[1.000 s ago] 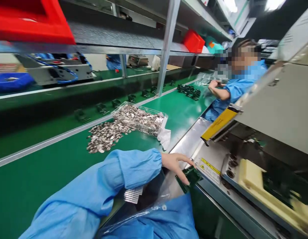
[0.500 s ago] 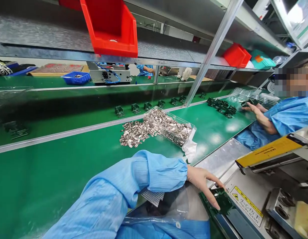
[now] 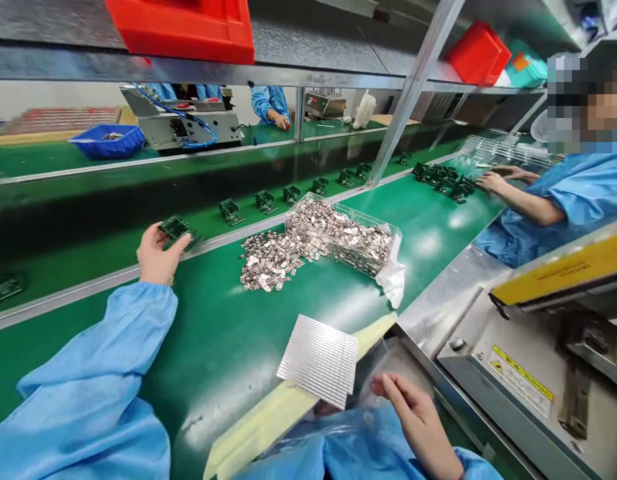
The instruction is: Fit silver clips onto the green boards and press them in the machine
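My left hand (image 3: pixel 158 257) is at the left by the metal divider strip, its thumb and fingers closed on a dark green part (image 3: pixel 174 228). At the lower right, my right hand (image 3: pixel 413 413) has its thumb and index finger pinched together; a small reddish spot shows at the tips, too small to name. Left of that hand, a ribbed silver sheet (image 3: pixel 321 360) lies on a pale yellow strip (image 3: pixel 263 420). Small metal pieces (image 3: pixel 268 263) are heaped on the green surface and fill a clear tray (image 3: pixel 396 243) lying beside them.
Green parts (image 3: pixel 291 194) stand in a row behind the strip. A machine (image 3: pixel 518 360) with a yellow-edged arm is at right. A co-worker's hands (image 3: pixel 496 181) are near a pile of green parts (image 3: pixel 443 180). A shelf with red bins (image 3: pixel 481 53) hangs above.
My left hand, with a green part, has come into view at the divider strip. The arm that reached across to the machine is gone from there. My right hand, silver sheet and yellow strip now show.
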Motion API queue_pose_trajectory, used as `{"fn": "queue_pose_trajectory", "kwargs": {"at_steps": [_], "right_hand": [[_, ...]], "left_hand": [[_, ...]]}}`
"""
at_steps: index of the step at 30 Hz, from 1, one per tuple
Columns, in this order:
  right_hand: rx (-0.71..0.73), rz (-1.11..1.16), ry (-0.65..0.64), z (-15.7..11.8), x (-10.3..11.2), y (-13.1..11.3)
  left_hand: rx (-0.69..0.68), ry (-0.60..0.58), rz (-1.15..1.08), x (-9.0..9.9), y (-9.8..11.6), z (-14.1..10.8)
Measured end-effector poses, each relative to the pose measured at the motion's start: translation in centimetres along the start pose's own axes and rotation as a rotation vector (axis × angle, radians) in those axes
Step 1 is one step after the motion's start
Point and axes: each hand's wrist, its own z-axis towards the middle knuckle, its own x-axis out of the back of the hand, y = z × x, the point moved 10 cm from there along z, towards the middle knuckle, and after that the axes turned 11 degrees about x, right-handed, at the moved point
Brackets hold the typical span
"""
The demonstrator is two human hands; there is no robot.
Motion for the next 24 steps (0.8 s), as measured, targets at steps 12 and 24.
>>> {"fn": "queue_pose_trajectory", "kwargs": {"at_steps": [12, 24], "right_hand": [[0.434, -0.601, -0.064, 21.5, -8.9, -8.0], [0.984, -0.756, -0.068, 20.2, -10.4, -7.6]], "left_hand": [[0.138, -0.039, 0.023, -3.3, -4.3, 6.1], [0.354, 0.549, 0.444, 25.5, -14.7, 0.5]]}}
